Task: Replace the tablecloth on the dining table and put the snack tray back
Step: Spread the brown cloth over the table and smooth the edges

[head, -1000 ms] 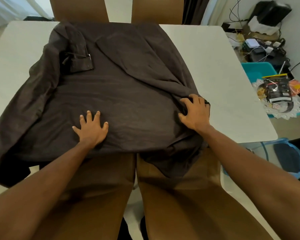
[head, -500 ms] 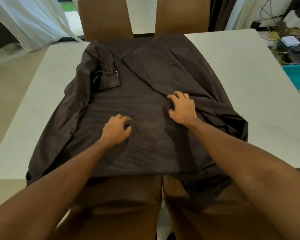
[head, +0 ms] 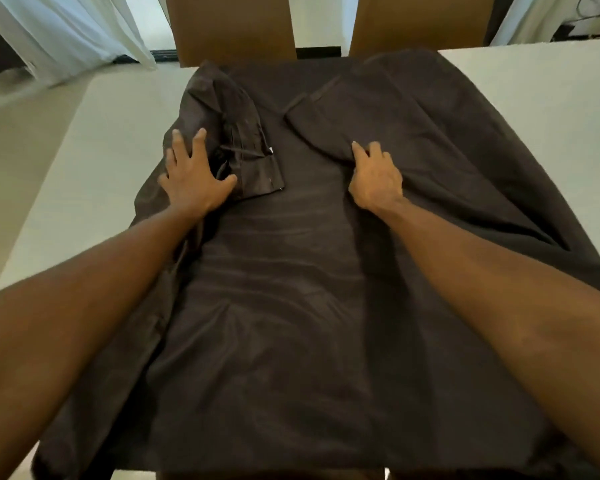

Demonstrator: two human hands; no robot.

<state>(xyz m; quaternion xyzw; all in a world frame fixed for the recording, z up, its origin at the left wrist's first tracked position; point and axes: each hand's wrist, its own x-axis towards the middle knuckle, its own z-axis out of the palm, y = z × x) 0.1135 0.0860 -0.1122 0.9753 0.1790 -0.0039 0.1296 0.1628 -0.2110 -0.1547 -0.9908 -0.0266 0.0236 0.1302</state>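
Note:
A dark brown tablecloth [head: 291, 271] lies partly unfolded across the middle of the white dining table [head: 94, 168], with folded flaps at its far left and far right. My left hand [head: 193, 178] rests flat with spread fingers on the left folded flap. My right hand [head: 374, 178] is on the edge of the right flap, fingers curled into the cloth fold. The snack tray is not in view.
Two brown chair backs [head: 232, 26] [head: 420, 22] stand at the table's far side. White curtains [head: 66, 32] hang at the back left. Bare white tabletop shows to the left and right [head: 551, 109] of the cloth.
Both hands have slid further away from me over the cloth. The left went from the middle to the left folded flap and spread out; the right moved up to the right flap's edge.

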